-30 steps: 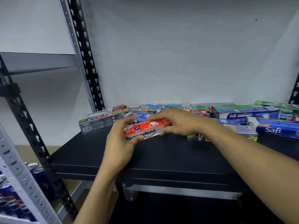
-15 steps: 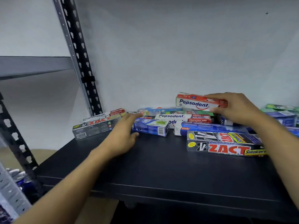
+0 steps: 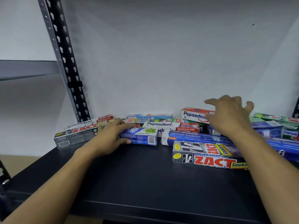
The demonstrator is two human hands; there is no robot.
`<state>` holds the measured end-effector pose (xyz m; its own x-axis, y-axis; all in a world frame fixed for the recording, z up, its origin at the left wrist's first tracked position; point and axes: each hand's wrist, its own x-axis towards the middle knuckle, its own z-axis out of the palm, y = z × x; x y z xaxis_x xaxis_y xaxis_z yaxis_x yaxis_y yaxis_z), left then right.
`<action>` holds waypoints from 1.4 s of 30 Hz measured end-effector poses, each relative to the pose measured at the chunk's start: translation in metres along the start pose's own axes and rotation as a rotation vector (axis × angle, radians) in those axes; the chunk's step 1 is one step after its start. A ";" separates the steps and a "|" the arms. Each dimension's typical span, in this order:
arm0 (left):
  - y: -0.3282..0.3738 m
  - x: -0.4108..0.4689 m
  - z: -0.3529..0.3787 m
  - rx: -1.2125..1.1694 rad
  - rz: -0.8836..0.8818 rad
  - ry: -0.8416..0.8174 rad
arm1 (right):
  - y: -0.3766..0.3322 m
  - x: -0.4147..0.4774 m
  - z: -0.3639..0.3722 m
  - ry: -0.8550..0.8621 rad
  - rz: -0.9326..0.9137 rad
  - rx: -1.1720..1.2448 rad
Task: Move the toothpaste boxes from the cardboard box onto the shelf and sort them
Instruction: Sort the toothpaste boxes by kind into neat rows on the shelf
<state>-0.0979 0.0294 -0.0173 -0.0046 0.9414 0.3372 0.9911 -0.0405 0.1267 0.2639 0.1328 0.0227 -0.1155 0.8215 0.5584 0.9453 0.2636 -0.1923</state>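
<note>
The black shelf (image 3: 145, 178) fills the lower half of the view, and toothpaste boxes lie strewn along its back edge from about 9 o'clock round to 3 o'clock. The left hand (image 3: 111, 135) enters from 7 o'clock and grips the left end of a short blue mint box (image 3: 142, 136), which lies flat on the shelf just left of centre. Its fingers (image 3: 124, 126) curl over the top of the box and the thumb presses on the front face. At 9 o'clock from that hand lies a silver box (image 3: 76, 136) lettered in red, with a white box (image 3: 90, 122) behind it, both at the foot of the slotted post (image 3: 64, 62). The right hand (image 3: 229, 118) enters from 4 o'clock, fingers spread apart and holding nothing, in front of the right end of a red-and-white box (image 3: 195, 114). That box sits on top of the heap, at 2 o'clock from the mint box. The hand is blurred, so I cannot tell whether it touches the box. Between the two hands lies a white-and-red box (image 3: 161, 124). Under the right wrist a long blue box (image 3: 194, 137) lies across the shelf, and just in front of it, at 4 o'clock from centre, is a front silver box (image 3: 208, 159). Green boxes (image 3: 273, 118) are piled at 3 o'clock. A pale wall (image 3: 161, 62) stands behind.
</note>
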 end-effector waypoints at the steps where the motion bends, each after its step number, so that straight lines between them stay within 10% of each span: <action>1: 0.002 -0.001 -0.003 -0.036 0.022 0.026 | -0.009 -0.004 -0.005 0.023 -0.082 0.137; 4: 0.015 0.000 -0.009 -0.131 0.093 0.130 | -0.039 -0.023 -0.017 -0.105 -0.340 0.600; 8: 0.052 0.014 -0.012 -0.099 0.200 0.200 | -0.056 -0.035 -0.015 -0.295 -0.521 0.637; 33: 0.076 0.035 0.020 -0.281 0.079 0.087 | 0.013 -0.005 -0.004 0.066 -0.010 0.403; 42: 0.104 0.005 0.021 -0.286 0.152 0.092 | -0.029 -0.024 -0.006 -0.169 -0.410 0.480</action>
<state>0.0081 0.0373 -0.0222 0.1155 0.8838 0.4534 0.9041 -0.2826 0.3206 0.2412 0.1020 0.0200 -0.5210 0.6646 0.5356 0.5779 0.7365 -0.3517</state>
